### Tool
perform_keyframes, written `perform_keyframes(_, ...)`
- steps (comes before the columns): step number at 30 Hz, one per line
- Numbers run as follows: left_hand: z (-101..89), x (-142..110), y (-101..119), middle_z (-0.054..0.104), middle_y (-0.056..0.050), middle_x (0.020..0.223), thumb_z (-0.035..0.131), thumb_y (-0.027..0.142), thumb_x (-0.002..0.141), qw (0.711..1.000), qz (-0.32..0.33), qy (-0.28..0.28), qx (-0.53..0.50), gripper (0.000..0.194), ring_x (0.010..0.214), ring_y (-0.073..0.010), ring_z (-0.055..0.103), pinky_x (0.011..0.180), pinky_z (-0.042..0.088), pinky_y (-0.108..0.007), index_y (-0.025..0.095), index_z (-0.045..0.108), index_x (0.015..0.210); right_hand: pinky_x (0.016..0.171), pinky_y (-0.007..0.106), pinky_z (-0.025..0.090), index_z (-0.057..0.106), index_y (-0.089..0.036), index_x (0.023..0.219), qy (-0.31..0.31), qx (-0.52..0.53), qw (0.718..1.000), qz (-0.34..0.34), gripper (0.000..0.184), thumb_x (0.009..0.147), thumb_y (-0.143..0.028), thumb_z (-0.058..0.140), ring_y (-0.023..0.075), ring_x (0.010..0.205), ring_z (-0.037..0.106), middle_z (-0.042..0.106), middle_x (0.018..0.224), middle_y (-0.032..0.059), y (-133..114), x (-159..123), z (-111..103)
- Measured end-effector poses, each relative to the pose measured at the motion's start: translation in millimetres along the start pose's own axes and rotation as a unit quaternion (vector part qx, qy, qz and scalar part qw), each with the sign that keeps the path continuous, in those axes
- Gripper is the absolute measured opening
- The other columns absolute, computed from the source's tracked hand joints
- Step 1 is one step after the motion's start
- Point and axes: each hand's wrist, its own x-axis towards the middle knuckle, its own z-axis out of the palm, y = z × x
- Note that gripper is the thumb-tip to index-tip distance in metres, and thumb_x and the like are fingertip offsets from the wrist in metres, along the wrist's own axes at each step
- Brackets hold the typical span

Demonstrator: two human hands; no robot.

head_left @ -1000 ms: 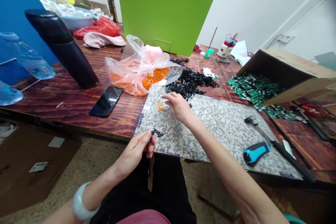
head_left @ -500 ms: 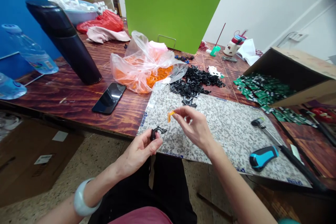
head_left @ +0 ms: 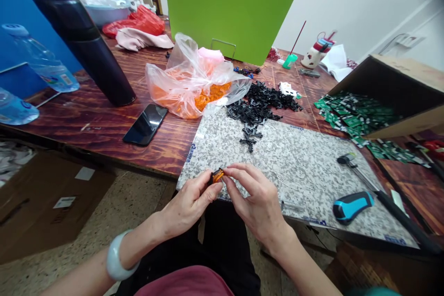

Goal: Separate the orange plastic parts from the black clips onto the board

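Hands: the left hand [head_left: 192, 200] and the right hand [head_left: 255, 199] are held close together, almost meeting at the fingertips; neither is free.
Black piece [head_left: 210, 179]: pinched between left thumb and forefinger, above the board's near edge, toward its left corner; much of it is covered by the fingers.
Orange piece [head_left: 218, 175]: held against the right side of the black piece, its right end pinched by the right thumb and forefinger.
Orange against black: the key relation; the orange long axis appears to be tilted, rising toward the right, roughly along the black piece. The left hand is nearer the black side, the right hand the orange end. Whether the two are fully seated cannot be told.
Bangle [head_left: 118, 259]: worn on the left wrist.
Speckled board [head_left: 298, 166]: laid on the wooden table [head_left: 166, 148], beneath and beyond the hands.
Black pile [head_left: 260, 104]: heaped straight ahead and slightly right, across the board's far edge, with a few pieces strayed nearer.
Clear bag [head_left: 173, 95]: set left of the pile, with orange bits seen inside.
Phone [head_left: 145, 125]: laid flat, left of the board.
Blue-and-black tool [head_left: 353, 206]: rested on the board, well to the right.
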Motion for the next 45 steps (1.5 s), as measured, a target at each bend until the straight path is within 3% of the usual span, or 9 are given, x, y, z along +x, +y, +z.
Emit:
perform_keyframes(23,3.0,-6,4,0.047,0.004,0.068,0.035,0.026,0.097,0.998,0.049,0.016,0.046,0.025,0.062,-0.0119,0.043,0.061,0.035,-0.023,0.019,0.045,0.075,0.076,0.029,0.053,0.062,-0.020,0.092,-0.011,0.028,0.999,0.023,0.014,0.086,-0.011,0.054,0.0165,0.085,0.062,0.067,0.092,0.0064,-6,-4,-1)
perform_keyframes(32,2.5,-9,6,0.049,0.002,0.070,0.032,0.028,0.097,0.997,0.037,-0.001,0.069,0.025,0.064,-0.0135,0.045,0.062,0.035,-0.025,0.020,0.045,0.077,0.070,0.027,0.053,0.062,-0.020,0.090,-0.028,0.049,0.998,0.040,0.012,0.085,-0.012,0.054,0.0156,0.081,0.063,0.067,0.091,0.0062,-5,-7,-4)
perform_keyframes(39,0.2,-11,6,0.048,0.002,0.072,0.029,0.029,0.097,0.992,0.039,-0.029,0.112,0.023,0.065,-0.0145,0.046,0.062,0.036,-0.027,0.020,0.046,0.083,0.057,0.024,0.047,0.064,-0.019,0.099,-0.090,0.126,0.983,0.097,0.019,0.082,-0.015,0.058,0.0139,0.074,0.061,0.067,0.090,0.0044,-7,-3,-18)
perform_keyframes(45,-2.6,-11,8,0.050,0.000,0.073,0.030,0.028,0.096,0.991,0.059,-0.050,0.112,0.023,0.068,-0.0154,0.047,0.064,0.037,-0.027,0.020,0.046,0.082,0.058,0.022,0.047,0.067,-0.019,0.100,-0.141,0.219,0.954,0.149,0.018,0.086,-0.027,0.058,0.0125,0.074,0.061,0.068,0.093,0.0045,1,-4,-17)
